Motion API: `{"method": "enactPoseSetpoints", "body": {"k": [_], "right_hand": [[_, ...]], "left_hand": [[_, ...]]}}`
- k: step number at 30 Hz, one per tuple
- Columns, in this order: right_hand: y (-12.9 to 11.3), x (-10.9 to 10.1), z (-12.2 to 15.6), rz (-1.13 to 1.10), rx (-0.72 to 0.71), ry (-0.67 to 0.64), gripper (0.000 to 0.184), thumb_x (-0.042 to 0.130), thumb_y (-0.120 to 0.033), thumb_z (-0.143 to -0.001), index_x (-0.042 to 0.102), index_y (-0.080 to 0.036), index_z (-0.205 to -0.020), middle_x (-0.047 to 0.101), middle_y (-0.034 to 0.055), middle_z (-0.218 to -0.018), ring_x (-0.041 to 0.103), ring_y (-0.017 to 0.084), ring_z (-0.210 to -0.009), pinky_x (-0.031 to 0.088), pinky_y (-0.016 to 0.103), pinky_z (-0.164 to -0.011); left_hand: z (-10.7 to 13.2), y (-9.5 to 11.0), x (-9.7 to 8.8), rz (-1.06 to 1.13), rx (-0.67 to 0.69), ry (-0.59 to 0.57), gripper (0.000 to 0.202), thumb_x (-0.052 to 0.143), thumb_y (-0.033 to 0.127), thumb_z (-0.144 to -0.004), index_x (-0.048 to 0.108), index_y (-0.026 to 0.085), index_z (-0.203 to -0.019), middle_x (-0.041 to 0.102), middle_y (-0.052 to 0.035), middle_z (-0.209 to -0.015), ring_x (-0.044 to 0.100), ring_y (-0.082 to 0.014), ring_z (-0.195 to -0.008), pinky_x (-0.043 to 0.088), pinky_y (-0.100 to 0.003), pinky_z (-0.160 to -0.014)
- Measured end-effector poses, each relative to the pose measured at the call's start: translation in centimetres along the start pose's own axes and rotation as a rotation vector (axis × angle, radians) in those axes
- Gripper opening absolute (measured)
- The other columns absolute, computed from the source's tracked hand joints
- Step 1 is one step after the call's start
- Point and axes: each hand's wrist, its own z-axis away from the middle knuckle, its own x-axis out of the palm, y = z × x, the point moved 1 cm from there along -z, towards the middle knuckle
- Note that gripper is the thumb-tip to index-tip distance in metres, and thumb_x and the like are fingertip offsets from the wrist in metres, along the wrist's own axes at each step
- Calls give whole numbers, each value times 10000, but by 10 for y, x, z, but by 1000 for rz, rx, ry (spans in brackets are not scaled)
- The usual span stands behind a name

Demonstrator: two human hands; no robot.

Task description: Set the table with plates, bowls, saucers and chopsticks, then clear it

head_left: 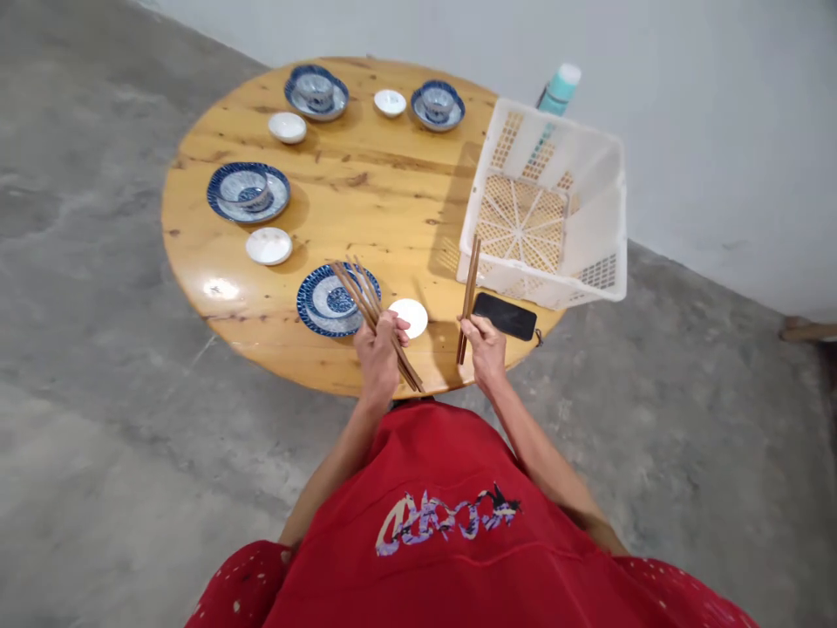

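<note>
1. Left hand [379, 353] clamped around chopsticks [364, 295], upper ends over blue plate [311, 302].
2. Right hand [482, 351] clamped on thinner bunch [469, 283], held near upright over table edge [261, 336], near phone [505, 316].
3. Wood looks light, stiff, probably slippery; best held mid-length, sticks squeezed together.
4. White dish [409, 317] between hands; basket [605, 279] beyond right hand.

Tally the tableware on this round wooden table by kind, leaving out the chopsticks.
Blue-and-white plates: 4
Blue-and-white bowls: 3
Small white dishes: 4
Total: 11
</note>
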Motion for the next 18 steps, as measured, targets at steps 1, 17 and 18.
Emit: {"method": "enactPoseSetpoints", "body": {"k": [1,17,18], "right_hand": [[4,-7,-4,-33,0,22,308,632,-435,-837,737,-171,-956,658,57,-929,614,202,-917,483,312,-843],[57,-47,-16,342,-476,-51,231,518,-357,-989,686,-203,-952,701,79,-900,642,211,-862,513,354,-823],[61,-46,-16,376,-497,-70,237,508,-353,-993,682,-200,-946,699,82,-882,637,212,-842,512,355,-810]], "left_hand": [[5,0,-2,-10,13,7,274,618,424,-856,574,153,-864,640,12,-680,517,-57,-481,420,-175,-479],[53,-13,-31,-188,39,248,255,612,421,-852,572,169,-850,623,21,-653,489,-65,-448,390,-188,-433],[54,-13,-30,-194,47,240,258,609,424,-854,575,168,-846,624,19,-658,488,-66,-450,391,-192,-432]]}}
